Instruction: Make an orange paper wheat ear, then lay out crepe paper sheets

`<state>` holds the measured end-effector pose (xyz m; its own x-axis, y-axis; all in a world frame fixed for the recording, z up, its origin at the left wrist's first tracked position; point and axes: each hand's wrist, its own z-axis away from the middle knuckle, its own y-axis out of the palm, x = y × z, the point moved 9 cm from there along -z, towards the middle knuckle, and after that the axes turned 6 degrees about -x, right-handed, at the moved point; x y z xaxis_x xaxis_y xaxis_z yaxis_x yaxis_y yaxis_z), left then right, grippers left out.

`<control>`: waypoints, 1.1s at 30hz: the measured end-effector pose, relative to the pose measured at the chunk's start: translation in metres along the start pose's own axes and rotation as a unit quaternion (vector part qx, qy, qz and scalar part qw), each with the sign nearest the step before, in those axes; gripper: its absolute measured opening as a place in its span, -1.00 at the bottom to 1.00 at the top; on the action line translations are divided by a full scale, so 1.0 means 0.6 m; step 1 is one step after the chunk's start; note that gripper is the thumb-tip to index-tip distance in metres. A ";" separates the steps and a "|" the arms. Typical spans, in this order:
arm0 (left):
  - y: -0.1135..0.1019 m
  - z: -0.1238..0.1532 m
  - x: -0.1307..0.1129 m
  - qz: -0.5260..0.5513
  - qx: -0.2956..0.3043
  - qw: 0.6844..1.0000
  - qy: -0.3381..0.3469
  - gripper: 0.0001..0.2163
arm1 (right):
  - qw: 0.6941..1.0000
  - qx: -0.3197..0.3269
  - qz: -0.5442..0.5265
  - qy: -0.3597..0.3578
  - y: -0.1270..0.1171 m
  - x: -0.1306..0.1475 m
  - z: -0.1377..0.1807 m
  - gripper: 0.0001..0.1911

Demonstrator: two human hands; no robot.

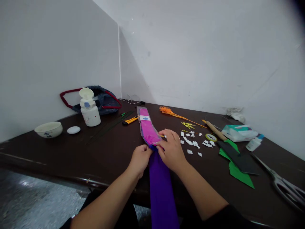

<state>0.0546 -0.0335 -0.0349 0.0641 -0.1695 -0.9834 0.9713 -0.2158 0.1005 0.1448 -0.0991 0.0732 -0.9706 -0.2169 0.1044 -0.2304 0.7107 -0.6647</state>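
A clear plastic sleeve with pink folded paper and a white label lies lengthwise on the dark table. From its near end, a long purple folded paper runs toward me and past the table's front edge. My left hand pinches the purple paper at the sleeve's mouth, on the left side. On the right side, my right hand grips the same bunched spot between thumb and fingers, its other fingers lying over the sleeve's edge. The exact fold under the fingertips is hidden.
At left stand a bowl, a white bottle and a bag. A yellow cutter lies beyond. White paper scraps, an orange stem, green paper, a glue bottle and scissors lie right.
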 end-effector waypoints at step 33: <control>-0.031 0.035 -0.014 -0.010 -0.046 0.998 0.047 -0.78 | 0.990 -0.108 -0.089 0.011 -0.028 0.053 0.082 -0.85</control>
<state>0.0313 -0.0481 -0.0251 0.0613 -0.0736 -0.9954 0.9893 -0.1278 0.0704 0.1215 -0.1511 0.0513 -0.9137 -0.3391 0.2237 -0.4058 0.7896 -0.4603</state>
